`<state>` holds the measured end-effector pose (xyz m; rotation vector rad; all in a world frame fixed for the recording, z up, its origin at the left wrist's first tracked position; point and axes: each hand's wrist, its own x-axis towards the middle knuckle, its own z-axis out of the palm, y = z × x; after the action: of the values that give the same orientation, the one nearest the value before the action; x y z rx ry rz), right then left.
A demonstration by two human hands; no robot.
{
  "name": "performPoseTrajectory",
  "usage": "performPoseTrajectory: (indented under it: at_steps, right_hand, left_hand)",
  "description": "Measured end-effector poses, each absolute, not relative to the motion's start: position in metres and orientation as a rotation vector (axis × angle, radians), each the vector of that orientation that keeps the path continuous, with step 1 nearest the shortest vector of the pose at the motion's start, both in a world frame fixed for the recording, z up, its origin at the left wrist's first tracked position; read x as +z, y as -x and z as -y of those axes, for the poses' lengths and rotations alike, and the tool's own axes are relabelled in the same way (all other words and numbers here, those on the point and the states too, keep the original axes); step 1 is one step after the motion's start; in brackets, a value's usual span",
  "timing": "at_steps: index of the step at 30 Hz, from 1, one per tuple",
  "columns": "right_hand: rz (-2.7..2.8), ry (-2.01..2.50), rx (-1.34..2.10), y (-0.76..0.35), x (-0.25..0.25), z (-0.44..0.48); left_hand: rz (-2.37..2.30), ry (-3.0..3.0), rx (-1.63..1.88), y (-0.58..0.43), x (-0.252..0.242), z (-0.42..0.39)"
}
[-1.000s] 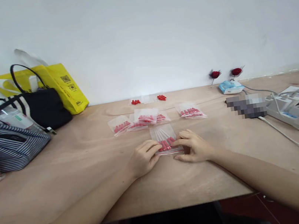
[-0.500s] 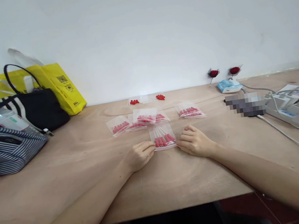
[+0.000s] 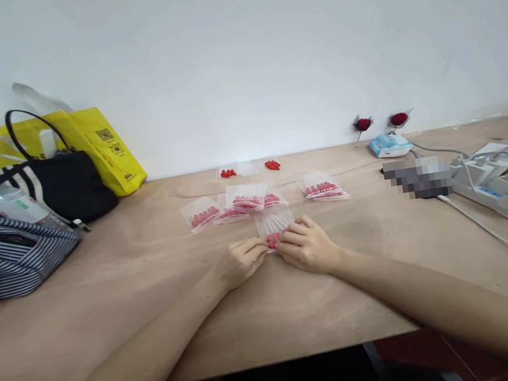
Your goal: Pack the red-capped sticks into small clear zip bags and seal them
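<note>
A clear zip bag (image 3: 275,218) with red pieces inside lies flat in front of me, its zip edge toward me. My left hand (image 3: 244,262) pinches the left corner of that edge. My right hand (image 3: 307,246) is closed on the same edge nearer its middle and covers the bag's right part, so some of the red pieces are hidden. Just beyond lie several overlapping zip bags (image 3: 246,199) with similar red pieces. Another zip bag (image 3: 201,215) rests to their left, and more filled zip bags (image 3: 323,188) lie to the right.
Small bags with red pieces (image 3: 228,173) lie by the wall. A black handbag (image 3: 72,186), a yellow bag (image 3: 109,151) and a striped pouch (image 3: 19,251) stand at left. At right are a blue tissue pack (image 3: 390,145), a power strip (image 3: 504,185) and a white cable (image 3: 505,242).
My right hand has slid left along the bag's zip edge from its right corner, now covering part of the red pieces. My left hand stays at the left corner, shifted very slightly right.
</note>
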<state>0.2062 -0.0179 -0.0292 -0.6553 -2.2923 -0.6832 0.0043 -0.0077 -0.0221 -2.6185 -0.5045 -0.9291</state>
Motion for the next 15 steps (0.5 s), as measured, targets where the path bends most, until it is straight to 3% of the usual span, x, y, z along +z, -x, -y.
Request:
performPoseTrajectory:
  at_steps: [15]
  right_hand:
    - [2.401,0.756,-0.768,-0.226,-0.028,0.020]
  left_hand:
    - [0.523,2.661,-0.922,0.000,-0.023,0.008]
